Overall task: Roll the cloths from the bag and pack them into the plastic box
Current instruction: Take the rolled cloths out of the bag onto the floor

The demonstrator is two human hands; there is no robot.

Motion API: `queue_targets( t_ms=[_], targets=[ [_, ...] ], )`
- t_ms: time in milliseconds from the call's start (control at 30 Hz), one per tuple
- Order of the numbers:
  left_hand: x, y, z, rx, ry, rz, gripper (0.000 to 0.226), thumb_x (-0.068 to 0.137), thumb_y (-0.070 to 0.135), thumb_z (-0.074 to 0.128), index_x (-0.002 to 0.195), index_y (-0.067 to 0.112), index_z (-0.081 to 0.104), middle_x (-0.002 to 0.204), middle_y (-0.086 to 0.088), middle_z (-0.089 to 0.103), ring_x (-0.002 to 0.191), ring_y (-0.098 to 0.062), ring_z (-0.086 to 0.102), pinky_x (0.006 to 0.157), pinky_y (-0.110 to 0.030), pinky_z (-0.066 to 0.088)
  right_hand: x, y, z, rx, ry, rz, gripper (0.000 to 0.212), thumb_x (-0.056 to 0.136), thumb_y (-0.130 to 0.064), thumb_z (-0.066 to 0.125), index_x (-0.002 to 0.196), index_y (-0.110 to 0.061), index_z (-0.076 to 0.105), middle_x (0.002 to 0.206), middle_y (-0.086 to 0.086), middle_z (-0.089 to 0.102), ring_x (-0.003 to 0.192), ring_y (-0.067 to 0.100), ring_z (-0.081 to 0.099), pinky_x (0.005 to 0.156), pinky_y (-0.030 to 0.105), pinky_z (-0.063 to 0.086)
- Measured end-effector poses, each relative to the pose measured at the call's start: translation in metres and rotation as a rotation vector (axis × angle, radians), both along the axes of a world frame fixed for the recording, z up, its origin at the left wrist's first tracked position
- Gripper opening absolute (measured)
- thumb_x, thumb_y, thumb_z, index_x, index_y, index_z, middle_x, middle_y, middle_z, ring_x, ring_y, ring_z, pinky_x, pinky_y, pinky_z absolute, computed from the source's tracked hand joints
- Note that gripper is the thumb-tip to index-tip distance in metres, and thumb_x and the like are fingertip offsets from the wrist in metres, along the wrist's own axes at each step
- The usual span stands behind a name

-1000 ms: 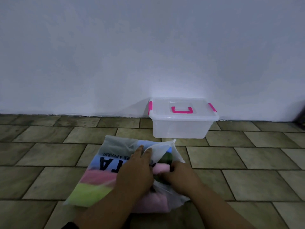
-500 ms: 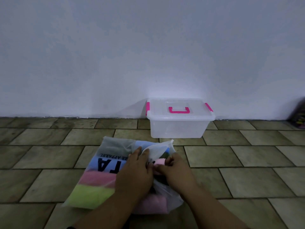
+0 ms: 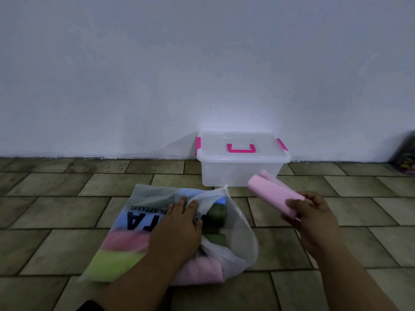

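A translucent plastic bag (image 3: pixel 233 241) with black lettering lies on the tiled floor, its mouth open to the right. Inside it show green, pink, blue and dark green cloths (image 3: pixel 216 213). My left hand (image 3: pixel 179 227) lies flat on the bag's top and holds it down. My right hand (image 3: pixel 311 217) grips a light pink folded cloth (image 3: pixel 272 195) in the air, right of the bag. Behind it, against the wall, stands the clear plastic box (image 3: pixel 240 173) with its lid shut and pink latches and handle.
A white wall runs behind the box. A dark patterned object (image 3: pixel 404 153) sits at the far right edge by the wall. Olive floor tiles spread to the left and right of the bag.
My right hand has pulled the light pink cloth out of the bag and lifted it up and to the right. My left hand has stayed on the bag.
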State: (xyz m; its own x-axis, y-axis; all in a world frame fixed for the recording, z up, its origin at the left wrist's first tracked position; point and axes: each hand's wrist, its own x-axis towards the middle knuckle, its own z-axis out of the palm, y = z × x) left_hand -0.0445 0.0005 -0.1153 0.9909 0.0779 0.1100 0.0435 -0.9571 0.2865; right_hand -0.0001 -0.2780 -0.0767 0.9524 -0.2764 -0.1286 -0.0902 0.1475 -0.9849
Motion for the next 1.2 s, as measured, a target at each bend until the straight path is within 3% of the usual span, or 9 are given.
queue_targets(
  t_ms=[133,300,400,467,567,700,933,1100,1200],
  targets=[
    [0.001,0.002,0.001,-0.008,0.016,0.009,0.055,0.096,0.051,0.028,0.147,0.035,0.015,0.158,0.001,0.015,0.142,-0.022,0.023,0.106,-0.04,0.036,0.006,0.038,-0.025,-0.719,0.009,0.041,0.027,0.075,-0.019,0.073,0.084,-0.03,0.05,0.095,0.005,0.062,0.077,0.019,0.06,0.059,0.03,0.05],
    [-0.003,0.014,0.002,-0.004,0.029,0.001,0.056,0.096,0.053,0.027,0.147,0.038,0.013,0.159,0.002,0.011,0.143,-0.021,0.022,0.105,-0.038,0.037,0.012,0.056,-0.034,-1.062,0.027,0.289,0.027,0.079,-0.034,0.068,0.1,-0.03,0.052,0.103,0.003,0.052,0.084,0.017,0.055,0.068,0.027,0.048],
    [-0.001,0.018,0.005,0.074,0.013,-0.042,0.057,0.095,0.053,0.03,0.147,0.04,0.012,0.16,0.004,0.002,0.145,-0.022,0.013,0.111,-0.045,0.027,0.013,0.055,-0.02,-1.286,-0.038,0.288,0.032,0.078,-0.043,0.069,0.106,-0.032,0.058,0.108,-0.001,0.051,0.089,0.014,0.052,0.079,0.027,0.048],
    [0.004,0.016,0.006,0.14,-0.004,-0.098,0.059,0.095,0.051,0.031,0.147,0.042,0.006,0.159,0.008,-0.006,0.147,-0.021,0.001,0.115,-0.052,0.011,0.009,0.063,-0.012,-1.262,-0.292,0.235,0.029,0.076,-0.036,0.072,0.103,-0.029,0.063,0.106,-0.007,0.053,0.091,0.011,0.05,0.08,0.027,0.046],
    [0.016,0.012,0.009,0.121,0.05,-0.115,0.061,0.096,0.045,0.032,0.15,0.035,0.004,0.16,0.007,-0.002,0.147,-0.021,0.005,0.115,-0.053,0.01,0.003,0.091,-0.008,-1.244,-0.468,0.498,0.02,0.078,-0.029,0.066,0.098,-0.028,0.066,0.1,-0.012,0.06,0.092,0.009,0.056,0.078,0.023,0.045],
    [0.022,0.012,0.009,0.001,0.113,-0.098,0.062,0.097,0.037,0.034,0.151,0.03,0.006,0.16,0.003,0.001,0.146,-0.022,0.008,0.115,-0.049,0.024,0.014,0.112,-0.017,-1.351,-0.402,0.637,0.041,0.076,-0.033,0.066,0.116,-0.027,0.06,0.113,-0.004,0.061,0.103,0.017,0.054,0.088,0.03,0.045],
    [0.022,0.015,0.007,-0.064,0.124,-0.083,0.063,0.096,0.039,0.036,0.15,0.032,0.004,0.16,0.003,0.001,0.146,-0.02,0.008,0.116,-0.048,0.022,0.019,0.124,-0.011,-1.448,-0.439,0.634,0.029,0.074,-0.042,0.066,0.085,-0.03,0.042,0.093,-0.005,0.061,0.084,0.016,0.047,0.069,0.03,0.035],
    [0.02,0.017,0.007,-0.057,0.108,-0.078,0.062,0.097,0.045,0.033,0.149,0.035,0.003,0.16,0.004,0.004,0.143,-0.02,0.02,0.112,-0.044,0.029,0.004,0.091,0.008,-1.212,-0.394,0.631,0.029,0.062,-0.034,0.071,0.081,-0.029,0.049,0.08,-0.011,0.057,0.076,0.011,0.052,0.066,0.031,0.045],
    [0.018,0.016,0.005,-0.054,0.099,-0.085,0.061,0.097,0.046,0.031,0.15,0.034,0.002,0.16,0.003,0.004,0.144,-0.019,0.019,0.113,-0.042,0.029,-0.005,0.044,0.019,-1.032,-0.313,0.48,0.032,0.06,-0.024,0.075,0.082,-0.033,0.054,0.081,-0.012,0.061,0.071,0.004,0.058,0.059,0.025,0.05]
  ],
)
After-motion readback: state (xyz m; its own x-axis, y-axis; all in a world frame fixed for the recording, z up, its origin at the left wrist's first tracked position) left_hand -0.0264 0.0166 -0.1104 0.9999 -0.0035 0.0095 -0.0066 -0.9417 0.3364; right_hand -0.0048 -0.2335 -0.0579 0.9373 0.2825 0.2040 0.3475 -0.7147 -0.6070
